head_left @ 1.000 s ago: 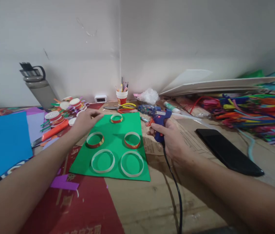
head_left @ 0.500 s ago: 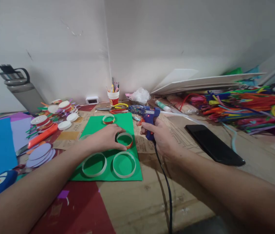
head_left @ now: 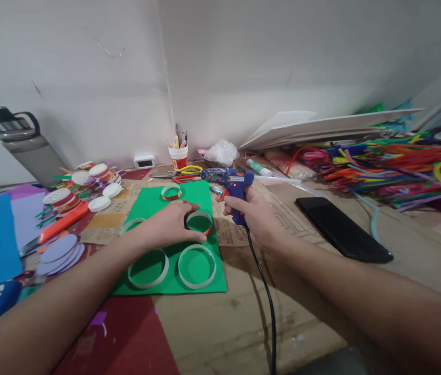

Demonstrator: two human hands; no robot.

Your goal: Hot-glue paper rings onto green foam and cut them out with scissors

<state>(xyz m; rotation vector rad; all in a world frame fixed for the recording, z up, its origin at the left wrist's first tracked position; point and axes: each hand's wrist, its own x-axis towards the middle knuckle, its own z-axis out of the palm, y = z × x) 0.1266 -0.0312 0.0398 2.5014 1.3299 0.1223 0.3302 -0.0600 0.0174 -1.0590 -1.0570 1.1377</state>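
Note:
My right hand (head_left: 257, 213) grips a blue glue gun (head_left: 237, 194) by its handle, its nozzle pointing left over the far edge of the green sheet (head_left: 200, 195). A black cord hangs from the handle, and a small red light shows on the body. My left hand (head_left: 173, 221) reaches across the sheet, thumb and finger around the left side of a red-and-white paper ring (head_left: 200, 223). Nearer to me, two white rings lie on the sheet, one at the right (head_left: 197, 266). Another red-patterned ring (head_left: 171, 191) sits at the back, and one at the left is partly hidden by my left hand.
A black phone (head_left: 343, 229) lies to the right, before a heap of pipe cleaners (head_left: 395, 166). At the left are an orange cutter (head_left: 63, 222), purple discs (head_left: 60, 252), drum-like pieces (head_left: 62, 200) and a grey bottle (head_left: 28, 151). A pen cup (head_left: 178, 156) stands near the wall.
The view has shifted slightly, so most things appear a little further left. Both hands keep their holds on the ring and the glue gun.

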